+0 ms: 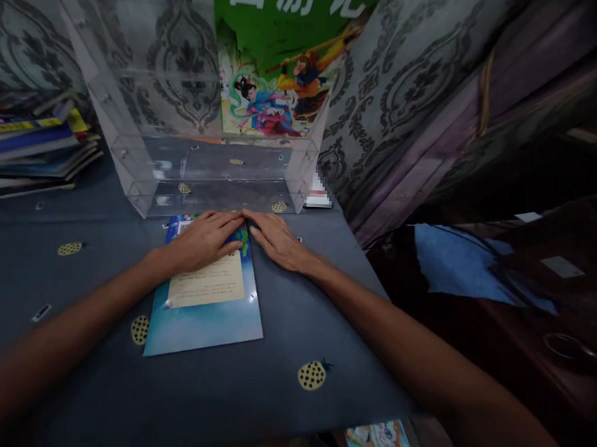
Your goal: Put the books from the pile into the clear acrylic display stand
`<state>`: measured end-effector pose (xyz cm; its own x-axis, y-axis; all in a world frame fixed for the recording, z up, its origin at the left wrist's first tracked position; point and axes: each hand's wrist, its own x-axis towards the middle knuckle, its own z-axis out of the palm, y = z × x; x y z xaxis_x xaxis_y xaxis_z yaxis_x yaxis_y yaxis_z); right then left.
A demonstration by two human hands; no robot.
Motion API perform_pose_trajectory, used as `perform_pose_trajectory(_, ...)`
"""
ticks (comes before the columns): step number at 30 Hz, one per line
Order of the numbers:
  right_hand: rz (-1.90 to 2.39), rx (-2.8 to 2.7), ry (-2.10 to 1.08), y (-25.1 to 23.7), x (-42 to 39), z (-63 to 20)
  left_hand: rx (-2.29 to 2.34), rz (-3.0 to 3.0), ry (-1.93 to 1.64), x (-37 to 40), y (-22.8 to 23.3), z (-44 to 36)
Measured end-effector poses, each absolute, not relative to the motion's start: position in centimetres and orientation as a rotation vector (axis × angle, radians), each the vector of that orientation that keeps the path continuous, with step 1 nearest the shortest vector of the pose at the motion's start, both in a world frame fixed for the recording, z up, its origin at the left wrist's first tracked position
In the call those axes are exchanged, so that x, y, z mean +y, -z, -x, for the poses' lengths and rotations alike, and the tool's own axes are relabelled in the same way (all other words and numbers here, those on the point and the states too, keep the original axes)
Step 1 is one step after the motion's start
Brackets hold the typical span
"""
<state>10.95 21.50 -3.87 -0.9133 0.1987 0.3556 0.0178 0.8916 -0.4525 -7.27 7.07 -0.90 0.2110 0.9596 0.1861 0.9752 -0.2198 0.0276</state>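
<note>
A thin blue picture book (208,312) with a cream text panel lies flat on the dark blue tablecloth (95,373). My left hand (205,240) rests palm down on its far end, fingers spread flat. My right hand (276,239) lies flat beside the book's far right corner, touching its edge, fingertips meeting the left hand's. Just beyond both hands stands a clear acrylic rack (197,145). A green illustrated book (281,62) stands upright in the rack's right side.
A stack of books (37,146) lies at the far left of the table. Patterned grey wallpaper rises behind. The table's right edge drops to a dark wooden surface with a blue cloth (456,262). Another picture book (381,445) shows below the front edge.
</note>
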Motion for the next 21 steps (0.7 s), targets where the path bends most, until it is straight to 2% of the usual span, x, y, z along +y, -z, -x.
perform_pose_trajectory(21, 0.170, -2.638, -0.561, 3.4, 18.1, -13.2, -1.967, 2.353, 0.487, 6.9, 1.7, 7.4)
